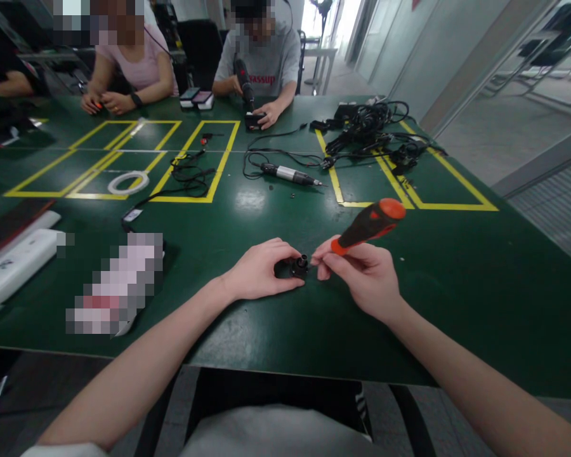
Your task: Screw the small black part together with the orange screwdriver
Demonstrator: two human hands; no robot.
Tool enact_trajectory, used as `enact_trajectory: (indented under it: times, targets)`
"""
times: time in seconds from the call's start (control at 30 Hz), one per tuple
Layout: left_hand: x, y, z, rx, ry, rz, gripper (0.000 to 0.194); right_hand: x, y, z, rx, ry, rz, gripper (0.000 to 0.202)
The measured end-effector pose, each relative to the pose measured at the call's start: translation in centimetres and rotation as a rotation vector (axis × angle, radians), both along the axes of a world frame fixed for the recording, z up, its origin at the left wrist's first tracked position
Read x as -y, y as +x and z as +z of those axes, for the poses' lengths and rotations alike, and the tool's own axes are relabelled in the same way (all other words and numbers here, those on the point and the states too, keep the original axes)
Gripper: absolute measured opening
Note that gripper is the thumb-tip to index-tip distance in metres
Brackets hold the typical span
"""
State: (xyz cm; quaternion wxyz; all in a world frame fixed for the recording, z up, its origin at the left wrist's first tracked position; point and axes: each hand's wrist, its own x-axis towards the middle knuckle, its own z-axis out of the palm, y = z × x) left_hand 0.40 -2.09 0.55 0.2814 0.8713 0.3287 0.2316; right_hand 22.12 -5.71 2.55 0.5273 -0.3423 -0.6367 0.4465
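Low over the green table (438, 279), my left hand (261, 270) is closed around a small black round part (299, 266) with a short stub on top. Thumb and fingers grip it from both sides. My right hand (366, 273) holds a screwdriver (371, 225) with a black and orange handle. The handle leans up to the right, and its shaft points down-left toward the black part. Fingers hide most of the shaft, and I cannot tell whether the tip touches the part.
Beyond my hands lies an electric screwdriver (290, 174) with its cord. Tangled black cables (366, 130) are at the back right. A white ring (128, 183), a blurred-out object (118, 285) and a white power strip (19, 263) lie to the left. Co-workers sit across the table.
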Motion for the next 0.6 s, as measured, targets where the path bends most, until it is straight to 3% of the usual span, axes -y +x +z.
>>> enact_trajectory:
  times: [0.13, 0.3, 0.6]
  targets:
    - [0.06, 0.0, -0.04, 0.004, -0.002, 0.01, 0.024, 0.13, -0.19, -0.13, -0.031, -0.012, 0.006, 0.027]
    - [0.13, -0.01, 0.07, 0.005, -0.002, 0.002, 0.021, 0.35, -0.44, -0.34, -0.098, 0.013, -0.018, 0.018]
    - [0.14, -0.06, 0.07, -0.01, 0.012, 0.014, 0.026, 0.14, -0.05, 0.16, 0.18, 0.273, -0.185, 0.015]
